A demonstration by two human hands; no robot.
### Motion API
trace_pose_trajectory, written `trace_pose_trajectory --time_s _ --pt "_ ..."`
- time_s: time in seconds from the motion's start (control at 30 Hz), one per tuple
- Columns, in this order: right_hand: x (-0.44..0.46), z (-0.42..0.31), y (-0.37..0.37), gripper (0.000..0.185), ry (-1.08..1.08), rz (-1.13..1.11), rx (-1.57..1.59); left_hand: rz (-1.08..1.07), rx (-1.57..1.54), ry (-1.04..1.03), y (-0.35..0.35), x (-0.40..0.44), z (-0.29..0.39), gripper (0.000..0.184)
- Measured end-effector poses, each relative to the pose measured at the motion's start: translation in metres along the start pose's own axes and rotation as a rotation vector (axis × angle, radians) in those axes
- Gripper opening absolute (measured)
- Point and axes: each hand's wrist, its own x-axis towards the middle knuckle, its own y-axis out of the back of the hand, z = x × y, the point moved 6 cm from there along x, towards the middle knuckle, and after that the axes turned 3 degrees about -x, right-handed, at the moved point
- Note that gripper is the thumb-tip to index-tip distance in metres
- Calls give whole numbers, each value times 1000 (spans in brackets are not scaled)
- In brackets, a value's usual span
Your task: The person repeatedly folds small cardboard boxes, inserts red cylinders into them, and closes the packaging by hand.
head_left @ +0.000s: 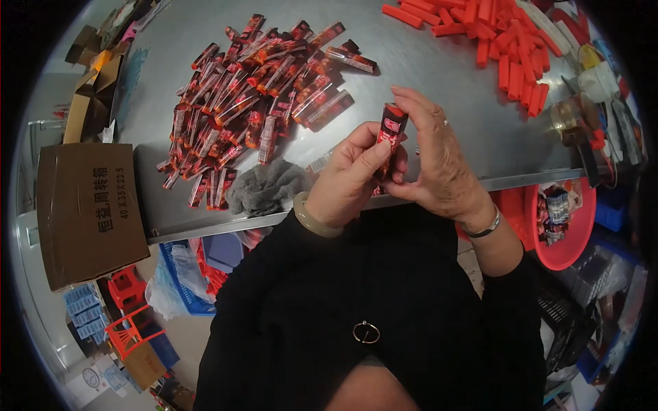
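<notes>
Between my two hands a dark red printed packet (392, 130) stands nearly upright over the table's front edge. My left hand (353, 164) is closed round its lower part, with the thumb across the front. My right hand (435, 147) is at its other side, the fingers curved and the fingertips near its top and bottom; they seem to touch it. To the left lies a large heap of similar dark red packets (253, 89) on the metal table (384, 27). A crumpled grey cloth (267, 188) sits at the table's front edge, beside my left wrist.
Plain red sticks (517, 55) are piled at the back right. A brown cardboard box (89, 212) stands at the left edge. Below the table at the right is a pink basin (582, 236) with items in it. Jars and tools crowd the far right.
</notes>
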Motion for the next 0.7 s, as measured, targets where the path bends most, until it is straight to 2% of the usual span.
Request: trace_pose_trajectory --time_s 0.27,0.3,0.37,0.43,0.47,0.53,0.57,0.6,0.63,0.67,0.7 --pt "-6 7 2 100 -40 -35 -33 33 -1 51 2 4 -6 21" --pt "-7 15 7 96 -112 -13 41 40 -12 79 3 6 -7 21" --pt "-11 35 18 93 -194 8 113 112 228 -41 14 21 2 21" --pt "-23 84 44 78 -550 102 13 115 654 -198 30 44 30 21" --pt "-25 96 50 78 -550 103 7 116 862 -291 38 57 45 24" --pt "-36 119 40 62 -634 -157 -174 215 1435 -479 47 70 77 31" --pt "-38 121 35 62 -636 -154 -175 193 1770 -642 50 74 86 39" --pt "-34 117 27 53 -512 -166 -248 190 1771 -647 48 75 88 39" --pt "-32 112 20 45 -392 -183 -317 237 1954 -820 39 69 90 41" --pt "-32 113 16 45 -398 -183 -318 284 2128 -1002 30 63 89 43" --pt "-30 114 11 38 -369 -193 -353 258 2044 -954 30 62 81 45"
